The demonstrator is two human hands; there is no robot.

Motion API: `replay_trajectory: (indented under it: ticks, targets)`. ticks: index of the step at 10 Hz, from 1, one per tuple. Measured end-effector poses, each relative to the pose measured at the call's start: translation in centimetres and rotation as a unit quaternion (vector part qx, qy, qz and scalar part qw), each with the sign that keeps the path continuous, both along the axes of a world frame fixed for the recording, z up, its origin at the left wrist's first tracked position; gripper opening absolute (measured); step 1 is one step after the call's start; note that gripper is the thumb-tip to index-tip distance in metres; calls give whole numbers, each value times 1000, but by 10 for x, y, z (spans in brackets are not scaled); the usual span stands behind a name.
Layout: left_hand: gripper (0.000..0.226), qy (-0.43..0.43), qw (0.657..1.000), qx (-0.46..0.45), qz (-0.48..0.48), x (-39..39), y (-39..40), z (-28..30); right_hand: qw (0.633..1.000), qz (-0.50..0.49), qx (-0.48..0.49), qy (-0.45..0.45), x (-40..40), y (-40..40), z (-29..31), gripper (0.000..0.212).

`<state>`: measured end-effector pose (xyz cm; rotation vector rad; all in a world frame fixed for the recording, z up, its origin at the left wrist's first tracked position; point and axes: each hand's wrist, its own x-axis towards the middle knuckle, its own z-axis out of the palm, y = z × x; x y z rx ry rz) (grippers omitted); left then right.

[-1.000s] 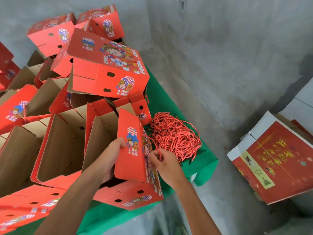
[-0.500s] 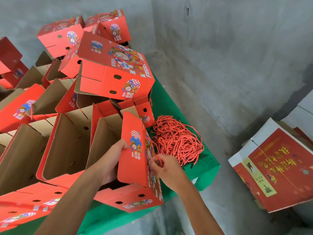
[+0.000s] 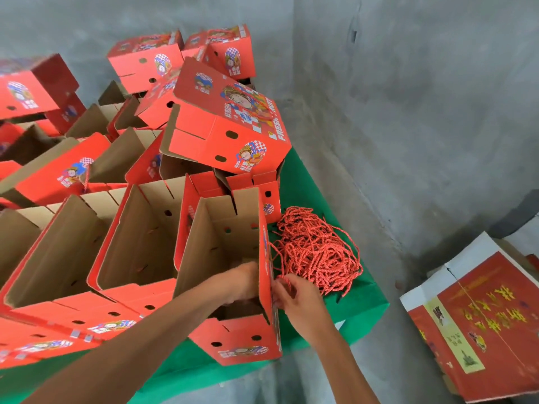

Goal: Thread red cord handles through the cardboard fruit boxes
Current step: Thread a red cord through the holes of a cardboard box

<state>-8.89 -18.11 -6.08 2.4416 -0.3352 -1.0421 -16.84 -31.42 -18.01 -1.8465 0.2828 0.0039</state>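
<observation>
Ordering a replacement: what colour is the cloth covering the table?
Green, plain; the table cloth shows best in the head view.

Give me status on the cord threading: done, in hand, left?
Done: the tilted box on top shows a red handle across its face. In hand: right hand pinches a cord against the near box; left hand reaches inside it. Left: several open boxes and the cord pile.

Left hand [image 3: 243,282] reaches inside the open box [image 3: 233,275]; its fingers are hidden behind the box wall and motion-blurred. Right hand [image 3: 294,295] fingertips and the cord [image 3: 284,282] they meet are indistinct. Stack of flat cartons [image 3: 478,322] cut off by the right edge.
</observation>
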Motion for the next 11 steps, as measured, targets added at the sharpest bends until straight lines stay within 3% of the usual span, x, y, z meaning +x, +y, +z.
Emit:
replay_trajectory:
  ticks: [1,2,3,4,5,6,7,8,11]
  targets:
    - [18,27,999,-20,31,-2,-5,-9,998,-62,2,-6,-2,12,-10,29]
    - [29,32,998,-20,56,2,0,-11,994,-108,33,6,-1,23,-18,33]
    - [36,-45,996,-14,75,6,6,-1,991,-107,39,64,1,28,-28,49]
    - [79,0,977,-139,164,-1,3,22,982,-68,99,148,7,32,-44,77]
    - [74,74,958,-210,183,-3,-2,31,977,-48,107,177,13,39,-49,88]
    - [29,-44,983,-141,111,-2,-6,38,979,-46,132,150,16,44,-37,83]
    - [27,-82,986,-119,86,-3,-2,53,973,-59,160,153,19,41,-24,81]
    - [28,-105,977,-154,104,-4,4,88,969,-95,176,142,19,29,-8,71]
    - [32,-153,915,-331,174,-5,46,234,988,-49,142,-22,55,26,119,39]
